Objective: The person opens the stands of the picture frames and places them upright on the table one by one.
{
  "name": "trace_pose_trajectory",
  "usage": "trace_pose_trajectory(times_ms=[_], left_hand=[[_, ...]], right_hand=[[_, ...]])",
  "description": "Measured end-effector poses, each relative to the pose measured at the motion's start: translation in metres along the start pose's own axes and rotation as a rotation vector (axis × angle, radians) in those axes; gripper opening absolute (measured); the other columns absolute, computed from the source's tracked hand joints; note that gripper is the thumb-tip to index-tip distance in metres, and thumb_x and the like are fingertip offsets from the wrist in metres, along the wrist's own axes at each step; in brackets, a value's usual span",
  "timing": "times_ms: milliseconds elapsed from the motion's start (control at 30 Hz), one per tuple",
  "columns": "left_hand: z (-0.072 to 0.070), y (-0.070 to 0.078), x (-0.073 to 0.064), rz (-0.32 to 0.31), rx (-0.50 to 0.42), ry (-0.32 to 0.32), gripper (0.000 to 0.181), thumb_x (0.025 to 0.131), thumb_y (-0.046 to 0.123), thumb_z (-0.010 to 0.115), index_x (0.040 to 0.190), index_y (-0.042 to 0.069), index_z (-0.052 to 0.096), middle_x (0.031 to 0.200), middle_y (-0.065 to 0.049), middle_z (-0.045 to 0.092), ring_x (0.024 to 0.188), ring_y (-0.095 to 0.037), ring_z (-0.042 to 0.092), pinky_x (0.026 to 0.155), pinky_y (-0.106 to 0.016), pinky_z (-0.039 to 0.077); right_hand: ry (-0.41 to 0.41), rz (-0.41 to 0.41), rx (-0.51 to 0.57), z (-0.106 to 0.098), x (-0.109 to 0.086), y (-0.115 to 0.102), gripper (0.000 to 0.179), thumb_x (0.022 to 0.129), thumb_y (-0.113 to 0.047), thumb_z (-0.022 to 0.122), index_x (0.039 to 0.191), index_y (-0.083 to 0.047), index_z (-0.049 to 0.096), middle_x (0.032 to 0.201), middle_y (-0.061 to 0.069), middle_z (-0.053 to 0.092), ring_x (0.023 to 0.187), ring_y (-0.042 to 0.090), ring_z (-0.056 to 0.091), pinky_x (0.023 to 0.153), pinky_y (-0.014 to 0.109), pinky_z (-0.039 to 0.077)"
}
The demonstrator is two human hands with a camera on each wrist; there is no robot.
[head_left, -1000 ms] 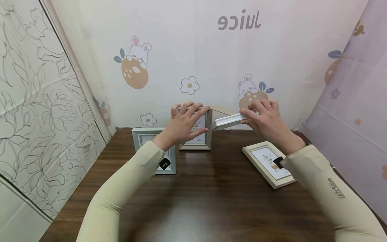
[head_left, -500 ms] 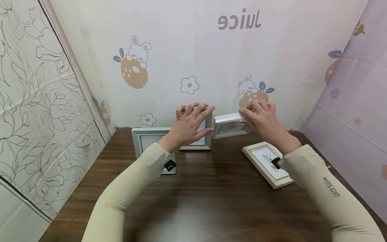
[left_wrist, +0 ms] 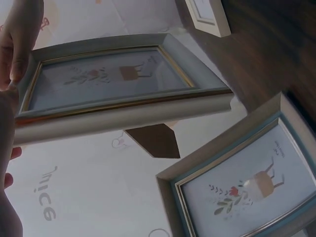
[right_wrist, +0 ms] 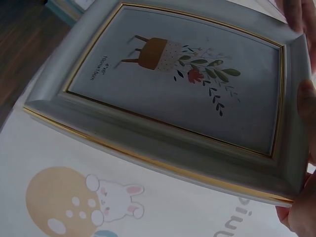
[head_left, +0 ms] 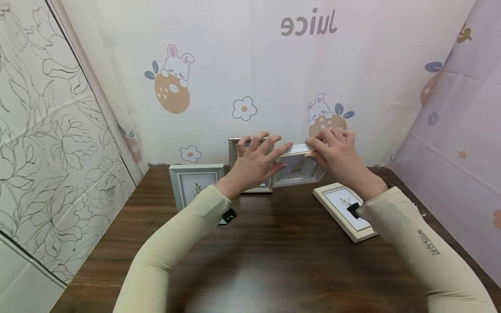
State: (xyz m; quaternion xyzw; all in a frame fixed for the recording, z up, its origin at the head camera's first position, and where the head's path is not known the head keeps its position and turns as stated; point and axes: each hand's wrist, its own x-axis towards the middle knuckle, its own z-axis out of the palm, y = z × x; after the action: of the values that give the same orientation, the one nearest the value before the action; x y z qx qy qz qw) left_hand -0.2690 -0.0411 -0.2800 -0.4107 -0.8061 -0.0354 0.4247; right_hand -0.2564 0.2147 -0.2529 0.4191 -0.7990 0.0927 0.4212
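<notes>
My right hand (head_left: 339,157) grips the top edge of a pale picture frame (head_left: 298,168) with gold trim, thumb on the front. The frame is raised and tilted, its print of a plant in a pot on legs showing. At its upper left corner my left hand (head_left: 254,167) pinches the frame between thumb and index finger, the other fingers spread. Behind my left hand stands a silver-beige picture frame (head_left: 232,152). A grey-green picture frame (head_left: 175,188) stands to the left, partly covered by my left forearm.
A cream picture frame (head_left: 332,211) leans low at the right, partly behind my right sleeve. Dark wooden table (head_left: 274,256) spreads in front. A printed curtain (head_left: 250,69) hangs close behind the frames.
My left hand has moved right, from the silver-beige frame to the pale frame's corner. The pale frame has tilted so its front now faces me; my right hand keeps hold of it.
</notes>
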Motion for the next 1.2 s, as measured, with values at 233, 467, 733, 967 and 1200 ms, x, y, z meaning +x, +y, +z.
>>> trace_pose_trajectory(times_ms=[233,467,733,967,1200], left_hand=[[0.004,0.003,0.000,-0.001,0.036,0.154,0.033,0.100,0.040,0.058,0.130,0.025,0.064,0.129,-0.003,0.055,0.127,-0.029,0.040,0.099,-0.054,0.021],[0.004,0.002,-0.004,-0.026,0.035,0.130,0.028,0.101,0.034,0.058,0.126,0.025,0.066,0.129,-0.003,0.055,0.127,-0.028,0.038,0.099,-0.055,0.020],[0.007,0.000,-0.015,-0.052,0.028,0.072,0.027,0.102,0.027,0.056,0.127,0.022,0.065,0.134,-0.004,0.055,0.129,-0.029,0.035,0.100,-0.056,0.019],[0.014,-0.001,-0.028,-0.068,0.027,0.048,0.025,0.103,0.024,0.053,0.125,0.019,0.066,0.134,-0.004,0.054,0.130,-0.031,0.035,0.099,-0.058,0.018],[0.022,-0.001,-0.046,-0.092,-0.007,0.063,0.020,0.101,0.020,0.056,0.118,0.019,0.067,0.132,-0.005,0.056,0.128,-0.031,0.036,0.098,-0.058,0.017]], right_hand=[[0.007,0.004,-0.009,0.005,0.002,-0.007,0.051,0.105,-0.045,0.038,0.109,-0.001,0.065,0.092,0.018,0.052,0.081,0.040,0.044,0.076,0.063,0.023],[0.011,0.008,-0.039,0.013,0.002,-0.013,0.049,0.105,-0.044,0.036,0.108,-0.004,0.063,0.089,0.017,0.051,0.077,0.040,0.044,0.072,0.062,0.026],[-0.061,0.081,-0.061,0.028,0.001,-0.021,0.037,0.101,-0.040,0.049,0.105,-0.006,0.064,0.088,0.014,0.052,0.077,0.036,0.047,0.074,0.062,0.031],[-0.078,0.103,-0.112,0.045,-0.005,-0.031,0.045,0.103,-0.044,0.039,0.103,-0.006,0.063,0.087,0.013,0.051,0.073,0.035,0.047,0.072,0.061,0.033],[-0.074,0.092,-0.117,0.060,-0.010,-0.044,0.058,0.103,-0.048,0.024,0.100,-0.004,0.062,0.086,0.013,0.052,0.071,0.035,0.048,0.069,0.059,0.033]])
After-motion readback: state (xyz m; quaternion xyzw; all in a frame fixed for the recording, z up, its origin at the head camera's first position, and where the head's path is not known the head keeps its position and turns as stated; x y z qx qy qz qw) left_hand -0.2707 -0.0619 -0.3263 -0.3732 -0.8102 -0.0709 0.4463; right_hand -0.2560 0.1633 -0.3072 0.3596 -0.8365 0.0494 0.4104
